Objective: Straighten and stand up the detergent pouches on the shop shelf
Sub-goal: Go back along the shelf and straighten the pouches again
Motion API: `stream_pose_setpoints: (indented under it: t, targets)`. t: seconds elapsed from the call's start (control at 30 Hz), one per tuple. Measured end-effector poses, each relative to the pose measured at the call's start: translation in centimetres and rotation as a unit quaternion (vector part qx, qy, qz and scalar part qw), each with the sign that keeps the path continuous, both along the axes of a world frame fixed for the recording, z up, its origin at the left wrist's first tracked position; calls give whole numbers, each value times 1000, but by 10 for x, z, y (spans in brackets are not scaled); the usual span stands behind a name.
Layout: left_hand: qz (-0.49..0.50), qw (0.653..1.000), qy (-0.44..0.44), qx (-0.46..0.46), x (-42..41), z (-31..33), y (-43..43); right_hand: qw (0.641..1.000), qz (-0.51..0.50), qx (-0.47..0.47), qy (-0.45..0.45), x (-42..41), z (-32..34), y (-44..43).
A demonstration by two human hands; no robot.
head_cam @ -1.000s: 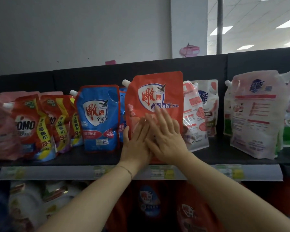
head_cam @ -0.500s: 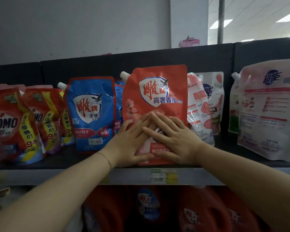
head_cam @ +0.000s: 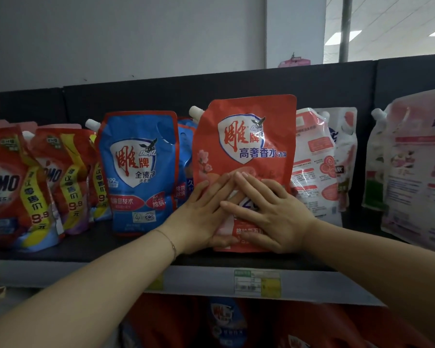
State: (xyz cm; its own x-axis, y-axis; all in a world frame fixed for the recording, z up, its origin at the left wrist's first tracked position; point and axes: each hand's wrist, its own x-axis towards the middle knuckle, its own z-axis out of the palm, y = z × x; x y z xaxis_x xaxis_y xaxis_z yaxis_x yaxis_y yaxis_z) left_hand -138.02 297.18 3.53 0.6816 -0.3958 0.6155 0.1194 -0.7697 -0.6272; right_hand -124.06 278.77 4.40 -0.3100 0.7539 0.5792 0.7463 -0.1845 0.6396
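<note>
pouch [head_cam: 246, 141] upright, spout [head_cam: 196, 112] top-left (label forward), left hand [head_cam: 201, 218], right hand [head_cam: 274, 217] flat on it

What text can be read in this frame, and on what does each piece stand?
"雕牌", "高奢香水": red pouch.
"雕牌", "全渍净", "除菌技术", "CQC": blue pouch.
"OMO", "零售价", "9.9 元": OMO pouches.
Price tag on the shelf edge: too blurred to read.
White pouches at right: print too small and blurred to read.
</note>
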Motion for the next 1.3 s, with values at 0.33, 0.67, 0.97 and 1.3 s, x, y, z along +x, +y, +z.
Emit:
stream_pose_setpoints:
  t: [0.33,0.67,0.97,1.3]
  targets:
    - [4,999,-38,38,23,-9,20,999,1,29,-42,18,-8,19]
    - [3,999,-42,30,25,-15,23,998,-7,17,-53,22,-11,24]
    - [56,997,41,-27,-15,-2,0,998,-45,-43,-21,-16,2,5]
    - [79,990,93,-77,-59,16,-36,993,-49,-73,78,-62,12,-28]
